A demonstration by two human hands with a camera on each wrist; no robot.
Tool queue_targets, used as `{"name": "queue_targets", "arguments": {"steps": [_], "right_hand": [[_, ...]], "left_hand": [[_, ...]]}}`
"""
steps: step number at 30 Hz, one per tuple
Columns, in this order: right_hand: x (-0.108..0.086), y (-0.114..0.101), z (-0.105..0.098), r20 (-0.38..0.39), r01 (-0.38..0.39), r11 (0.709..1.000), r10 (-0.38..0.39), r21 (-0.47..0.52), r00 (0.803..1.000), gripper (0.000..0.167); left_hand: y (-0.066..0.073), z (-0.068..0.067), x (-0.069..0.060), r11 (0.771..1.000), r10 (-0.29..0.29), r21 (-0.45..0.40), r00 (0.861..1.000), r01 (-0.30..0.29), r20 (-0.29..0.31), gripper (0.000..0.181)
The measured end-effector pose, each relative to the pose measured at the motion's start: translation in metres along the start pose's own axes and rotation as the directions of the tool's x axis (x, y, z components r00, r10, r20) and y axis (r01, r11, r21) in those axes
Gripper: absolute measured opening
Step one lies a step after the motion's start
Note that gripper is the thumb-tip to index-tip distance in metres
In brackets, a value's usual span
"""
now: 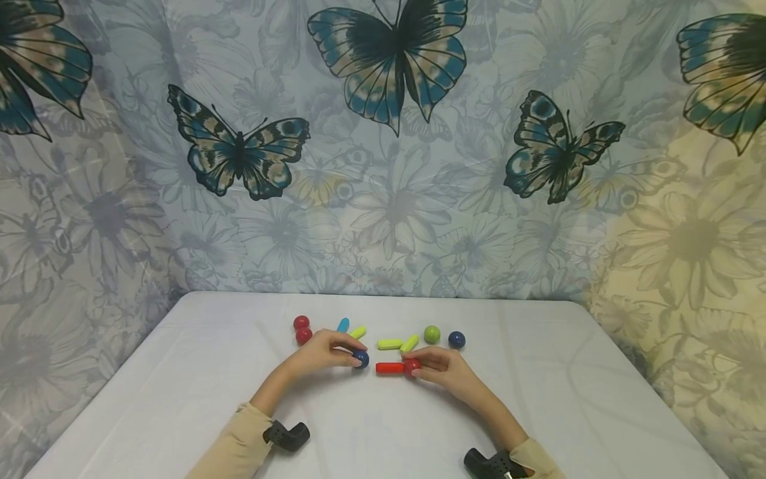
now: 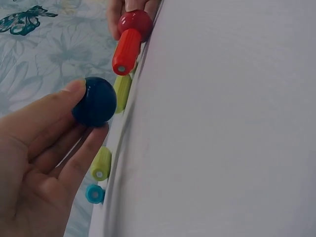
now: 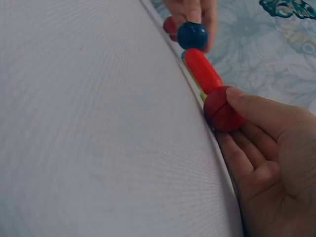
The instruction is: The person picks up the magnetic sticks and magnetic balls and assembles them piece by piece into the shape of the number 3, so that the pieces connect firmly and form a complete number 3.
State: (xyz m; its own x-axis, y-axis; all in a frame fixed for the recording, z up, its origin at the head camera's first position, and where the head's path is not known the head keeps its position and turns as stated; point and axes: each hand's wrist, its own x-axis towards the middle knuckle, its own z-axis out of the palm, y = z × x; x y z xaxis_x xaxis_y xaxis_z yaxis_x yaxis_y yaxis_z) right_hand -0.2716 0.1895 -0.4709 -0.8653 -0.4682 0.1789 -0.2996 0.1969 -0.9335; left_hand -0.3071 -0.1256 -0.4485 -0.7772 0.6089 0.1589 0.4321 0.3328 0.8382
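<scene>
Between thumb and fingers, my left hand pinches a dark blue ball. Across from it, my right hand pinches a red ball. A red rod is joined to that ball and points left toward the blue ball. In the left wrist view a small pale spot marks the rod's free end. A short gap separates the rod from the blue ball in the head view.
Behind the hands lie yellow-green rods, a blue rod, a green ball and another dark blue ball. Two red balls touch at the left. The white table meets a butterfly-print cloth at the back.
</scene>
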Motion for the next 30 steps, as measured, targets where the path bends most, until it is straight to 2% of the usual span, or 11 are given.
{"name": "queue_targets", "arguments": {"steps": [7, 19, 30], "right_hand": [[0.000, 0.000, 0.000, 0.000, 0.003, 1.000, -0.003, -0.006, 1.000, 0.040], [0.000, 0.000, -0.001, 0.006, 0.020, 1.000, -0.020, 0.000, 1.000, 0.041], [0.001, 0.002, 0.000, 0.001, 0.012, 1.000, -0.012, -0.005, 1.000, 0.041]], "left_hand": [[0.001, 0.008, 0.002, 1.000, -0.023, -0.012, 1.000, 0.023, 0.002, 0.027], [0.007, 0.016, 0.002, 0.996, -0.039, -0.080, 0.999, 0.041, 0.031, 0.032], [0.003, 0.019, 0.002, 0.989, -0.046, -0.136, 0.998, 0.051, 0.042, 0.034]]}}
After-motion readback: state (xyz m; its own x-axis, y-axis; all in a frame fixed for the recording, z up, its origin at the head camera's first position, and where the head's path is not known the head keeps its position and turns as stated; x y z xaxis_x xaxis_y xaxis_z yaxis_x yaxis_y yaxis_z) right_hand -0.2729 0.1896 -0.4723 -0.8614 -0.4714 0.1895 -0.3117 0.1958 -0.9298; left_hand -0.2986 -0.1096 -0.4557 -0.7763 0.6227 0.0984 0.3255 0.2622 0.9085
